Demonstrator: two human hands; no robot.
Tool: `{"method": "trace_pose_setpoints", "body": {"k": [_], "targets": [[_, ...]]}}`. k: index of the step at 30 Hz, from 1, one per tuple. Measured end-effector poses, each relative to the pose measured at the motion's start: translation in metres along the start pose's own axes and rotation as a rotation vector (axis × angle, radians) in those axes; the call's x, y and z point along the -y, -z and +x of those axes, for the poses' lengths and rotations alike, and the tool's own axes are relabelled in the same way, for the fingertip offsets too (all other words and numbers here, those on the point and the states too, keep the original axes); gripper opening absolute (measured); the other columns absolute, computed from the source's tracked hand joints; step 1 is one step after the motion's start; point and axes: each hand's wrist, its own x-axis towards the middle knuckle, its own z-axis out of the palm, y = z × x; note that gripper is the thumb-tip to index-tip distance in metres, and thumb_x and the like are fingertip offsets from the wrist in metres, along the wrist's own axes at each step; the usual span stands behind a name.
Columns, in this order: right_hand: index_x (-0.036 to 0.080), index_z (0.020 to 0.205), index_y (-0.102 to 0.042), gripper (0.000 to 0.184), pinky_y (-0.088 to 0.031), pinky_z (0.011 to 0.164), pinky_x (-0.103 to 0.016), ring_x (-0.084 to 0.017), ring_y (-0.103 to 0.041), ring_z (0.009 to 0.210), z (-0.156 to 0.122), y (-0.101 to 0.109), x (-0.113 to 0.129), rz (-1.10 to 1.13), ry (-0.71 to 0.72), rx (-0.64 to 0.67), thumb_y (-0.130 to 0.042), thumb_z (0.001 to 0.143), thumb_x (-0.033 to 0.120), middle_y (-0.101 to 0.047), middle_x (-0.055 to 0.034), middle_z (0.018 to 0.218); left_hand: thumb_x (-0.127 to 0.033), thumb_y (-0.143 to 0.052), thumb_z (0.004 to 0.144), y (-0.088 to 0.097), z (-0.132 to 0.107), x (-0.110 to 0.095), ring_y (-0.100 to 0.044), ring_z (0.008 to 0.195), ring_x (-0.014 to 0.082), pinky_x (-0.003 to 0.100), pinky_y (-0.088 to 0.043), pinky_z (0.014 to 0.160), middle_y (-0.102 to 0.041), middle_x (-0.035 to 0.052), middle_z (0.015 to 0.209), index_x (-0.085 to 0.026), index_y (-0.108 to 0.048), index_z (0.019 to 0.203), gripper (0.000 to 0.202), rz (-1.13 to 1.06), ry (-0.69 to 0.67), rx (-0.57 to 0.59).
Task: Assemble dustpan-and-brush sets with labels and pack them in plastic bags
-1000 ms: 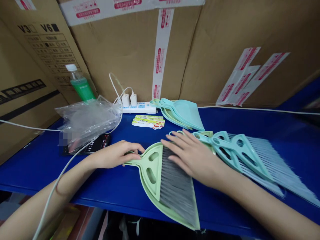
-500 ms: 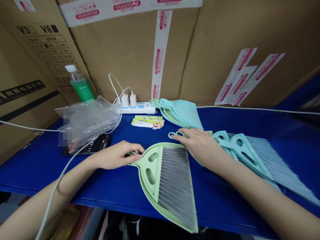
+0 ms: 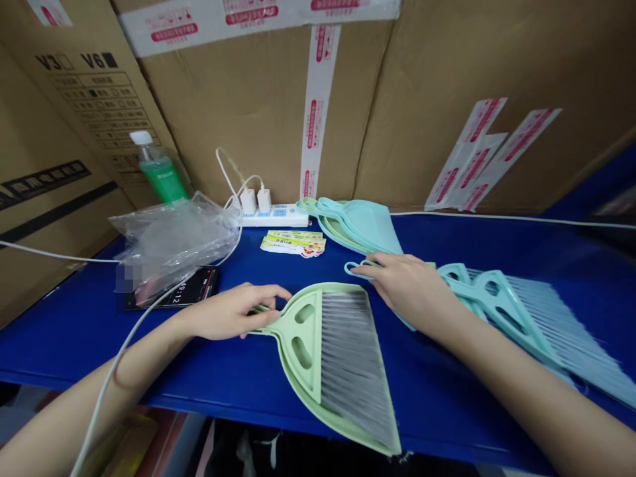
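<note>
My left hand [image 3: 243,310] is closed around the handle end of a light green dustpan [image 3: 311,412], with a matching green hand brush [image 3: 304,351] lying in it. The brush's grey bristles point right, towards the pan's lip. My right hand [image 3: 410,285] is closed over the handles of light blue hand brushes [image 3: 501,301]; a ring-shaped handle end shows past its fingertips. Their pale blue bristles spread to the right. Under this hand, a blue piece's edge shows, mostly hidden. Behind it lie a nested blue dustpan [image 3: 370,222] and a green dustpan, overlapping.
A white power strip [image 3: 291,218] with two chargers stands against large cardboard boxes [image 3: 248,119]. Yellow-green packets [image 3: 293,242] lie before it. At left are a green-labelled bottle [image 3: 166,182], a clear plastic bag [image 3: 173,232], a phone [image 3: 196,288] and a white cable crossing my left forearm.
My right hand has slid slightly right, and the blue brushes have shifted right with it. The green dustpan and brush have turned a little in my left hand, their lower end moving right.
</note>
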Motion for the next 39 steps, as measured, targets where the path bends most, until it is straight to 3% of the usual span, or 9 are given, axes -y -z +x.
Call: {"method": "trace_pose_setpoints", "body": {"k": [11,19,26,30,34,39], "targets": [[0.023,0.101,-0.073,0.035,-0.038,0.064,-0.03,-0.023,-0.061,0.083,-0.001,-0.006,-0.011,-0.052,0.036,-0.102,-0.05,0.082,0.005,-0.07,-0.0104,0.098,-0.031,-0.038,0.092,0.0,-0.001,0.0,-0.043,0.055,0.0087,0.021,-0.035,0.06,-0.049,-0.0065,0.064,-0.017,-0.05,0.124,0.036,0.101,-0.071,-0.06],[0.022,0.1,-0.073,0.033,-0.042,0.065,-0.031,-0.023,-0.06,0.082,0.001,-0.011,-0.017,-0.078,0.04,-0.146,-0.05,0.081,0.006,-0.07,-0.0097,0.095,-0.025,-0.038,0.088,0.001,0.0,0.0,-0.04,0.054,0.0088,0.021,-0.033,0.06,-0.045,-0.0079,0.06,-0.014,-0.052,0.122,0.038,0.132,-0.059,-0.112],[0.018,0.1,-0.072,0.025,-0.044,0.072,-0.034,-0.025,-0.06,0.089,0.006,0.006,-0.005,-0.049,0.084,-0.222,-0.052,0.086,0.015,-0.07,-0.0119,0.099,-0.021,-0.039,0.085,-0.003,0.0,0.001,-0.035,0.05,0.0076,0.018,-0.031,0.055,-0.043,-0.0094,0.057,-0.014,-0.053,0.119,0.038,0.077,-0.087,-0.1],[0.016,0.096,-0.072,0.025,-0.042,0.075,-0.034,-0.024,-0.06,0.091,0.024,0.017,0.008,-0.108,0.189,-0.152,-0.05,0.085,0.01,-0.07,-0.0123,0.102,-0.02,-0.039,0.085,-0.004,0.0,0.002,-0.035,0.049,0.0073,0.018,-0.03,0.052,-0.043,-0.0097,0.057,-0.013,-0.053,0.118,0.037,0.06,-0.089,-0.093],[0.015,0.092,-0.073,0.025,-0.039,0.073,-0.033,-0.024,-0.059,0.093,0.053,0.021,0.02,-0.223,0.283,0.024,-0.052,0.084,0.004,-0.071,-0.0118,0.097,-0.021,-0.039,0.085,-0.004,0.0,0.001,-0.035,0.049,0.0074,0.018,-0.03,0.053,-0.043,-0.0099,0.056,-0.013,-0.053,0.117,0.035,0.065,-0.092,-0.085],[0.012,0.085,-0.074,0.023,-0.034,0.067,-0.031,-0.023,-0.059,0.089,0.083,0.014,0.03,-0.251,0.312,0.066,-0.054,0.082,0.001,-0.072,-0.0119,0.085,-0.019,-0.039,0.085,-0.004,0.0,0.0,-0.035,0.048,0.0075,0.019,-0.031,0.055,-0.043,-0.0105,0.056,-0.014,-0.053,0.116,0.034,0.09,-0.103,-0.097]]}}
